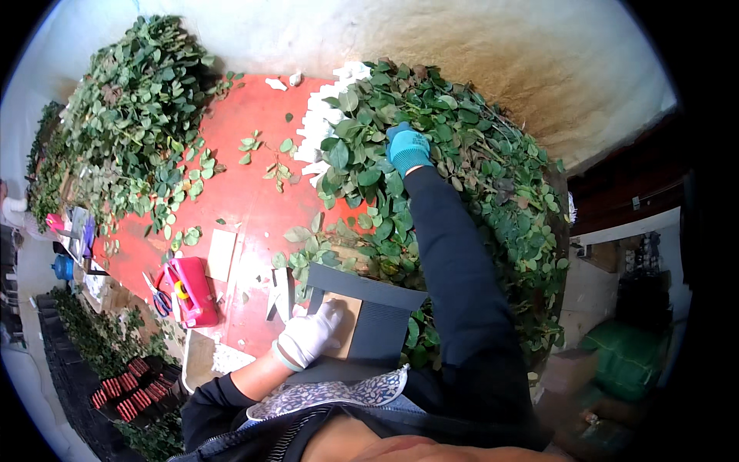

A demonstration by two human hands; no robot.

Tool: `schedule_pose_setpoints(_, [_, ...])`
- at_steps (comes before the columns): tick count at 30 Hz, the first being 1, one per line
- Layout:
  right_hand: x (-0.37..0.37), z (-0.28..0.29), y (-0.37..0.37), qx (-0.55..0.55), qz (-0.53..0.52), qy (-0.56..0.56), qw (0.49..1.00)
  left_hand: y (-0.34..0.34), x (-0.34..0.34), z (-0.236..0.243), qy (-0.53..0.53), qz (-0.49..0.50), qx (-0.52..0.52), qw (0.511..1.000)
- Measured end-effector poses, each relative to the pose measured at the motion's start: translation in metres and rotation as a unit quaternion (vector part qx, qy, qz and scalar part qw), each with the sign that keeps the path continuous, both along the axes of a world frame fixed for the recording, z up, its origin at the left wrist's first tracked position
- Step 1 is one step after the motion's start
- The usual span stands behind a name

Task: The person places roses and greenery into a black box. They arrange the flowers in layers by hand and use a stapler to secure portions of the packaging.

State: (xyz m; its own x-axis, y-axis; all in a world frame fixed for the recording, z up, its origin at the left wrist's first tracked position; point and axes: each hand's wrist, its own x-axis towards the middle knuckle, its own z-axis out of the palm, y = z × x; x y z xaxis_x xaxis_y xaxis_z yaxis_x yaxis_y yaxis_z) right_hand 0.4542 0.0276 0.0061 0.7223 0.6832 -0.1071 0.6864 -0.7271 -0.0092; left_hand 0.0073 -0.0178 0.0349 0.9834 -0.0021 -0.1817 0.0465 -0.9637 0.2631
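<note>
My left hand (312, 335), in a white glove, rests on a tan card (346, 331) lying on a dark grey ribbed sheet (377, 319), its fingers slightly bent. My right hand (408, 146), in a teal glove, reaches far into a large pile of leafy stems (477, 154) at the right of the red table (231, 138); its fingers are bent among the leaves, and what they hold is hidden. White wrappers (315, 123) line that pile's left side. White-handled shears (279, 296) lie beside the grey sheet.
A second leafy pile (138, 100) fills the back left. A pink caddy (196, 296), scissors (160, 296) and a pale card (221, 254) sit on the table's left front, by a white tray (196, 362). Black containers with red bunches (131, 389) stand lower left. A wall (508, 61) backs the table.
</note>
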Motion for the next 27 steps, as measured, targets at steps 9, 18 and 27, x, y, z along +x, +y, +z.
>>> schedule_pose_setpoints(9, [0.075,0.072,-0.052,0.455,0.091,0.148,0.873,-0.009,-0.002,-0.022,-0.079,0.010,0.014,0.997])
schedule_pose_setpoints(18, [0.009,0.037,-0.021,0.209,0.122,-0.051,0.969,-0.001,-0.002,-0.005,-0.022,0.021,-0.049,0.998])
schedule_pose_setpoints(27, [-0.054,0.010,-0.030,-0.099,0.238,-0.043,0.965,-0.007,0.001,0.000,0.100,0.049,-0.034,0.993])
